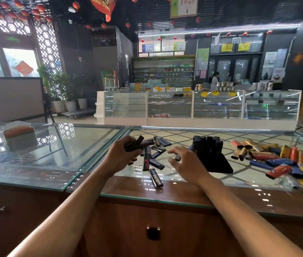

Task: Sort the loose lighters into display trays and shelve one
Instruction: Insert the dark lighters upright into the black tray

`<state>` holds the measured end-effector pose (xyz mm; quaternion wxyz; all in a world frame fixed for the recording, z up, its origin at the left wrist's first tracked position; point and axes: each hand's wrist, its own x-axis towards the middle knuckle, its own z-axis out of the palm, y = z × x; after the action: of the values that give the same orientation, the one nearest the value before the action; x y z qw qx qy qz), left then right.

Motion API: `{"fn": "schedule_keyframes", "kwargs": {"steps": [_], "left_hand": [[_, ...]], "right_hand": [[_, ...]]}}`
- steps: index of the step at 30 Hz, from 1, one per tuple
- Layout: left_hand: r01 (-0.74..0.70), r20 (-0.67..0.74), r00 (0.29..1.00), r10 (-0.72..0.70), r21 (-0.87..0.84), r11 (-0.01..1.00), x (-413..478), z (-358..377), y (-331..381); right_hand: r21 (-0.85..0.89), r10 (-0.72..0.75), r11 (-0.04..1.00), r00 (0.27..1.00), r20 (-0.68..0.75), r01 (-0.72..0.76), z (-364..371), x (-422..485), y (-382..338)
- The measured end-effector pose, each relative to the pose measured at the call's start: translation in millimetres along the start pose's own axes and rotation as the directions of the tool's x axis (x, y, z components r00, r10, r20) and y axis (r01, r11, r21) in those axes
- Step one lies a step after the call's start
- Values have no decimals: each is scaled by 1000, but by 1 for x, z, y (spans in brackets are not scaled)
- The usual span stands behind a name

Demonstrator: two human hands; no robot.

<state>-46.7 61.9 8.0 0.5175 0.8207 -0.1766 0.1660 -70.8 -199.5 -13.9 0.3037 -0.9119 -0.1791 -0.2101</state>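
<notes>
The left hand point(121, 154) grips a bundle of dark lighters point(134, 144). The right hand point(187, 164), fingers spread, pinches a single lighter point(177, 157) just left of the display tray point(219, 164). Light, stiff, slick plastic, I'd say, so pinch mid-body. Loose lighters point(156, 164) lie further left of the tray, and the glass desk point(184, 193) ends close in front of it.
</notes>
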Motion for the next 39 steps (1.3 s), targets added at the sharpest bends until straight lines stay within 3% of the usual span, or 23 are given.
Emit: {"fn": "schedule_keyframes", "kwargs": {"steps": [6,15,20,27,33,39], "left_hand": [[-23,131,990,47,-179,984,16,46,48],[-18,339,935,103,-246,969,27,108,57],[103,401,915,34,-315,943,34,120,49],[241,363,927,-94,-384,891,44,135,39],[269,292,944,-152,-420,866,53,137,36],[265,305,946,-111,-526,808,54,134,30]], "right_hand": [[325,77,945,984,-158,-22,-36,20,-7],[417,134,908,969,-207,-36,-72,19,27],[497,196,867,940,-279,-34,-96,10,39],[383,177,924,873,-454,12,-130,5,67],[278,155,960,892,-425,-34,-130,4,89],[83,44,996,923,-382,-13,-124,15,82]]}}
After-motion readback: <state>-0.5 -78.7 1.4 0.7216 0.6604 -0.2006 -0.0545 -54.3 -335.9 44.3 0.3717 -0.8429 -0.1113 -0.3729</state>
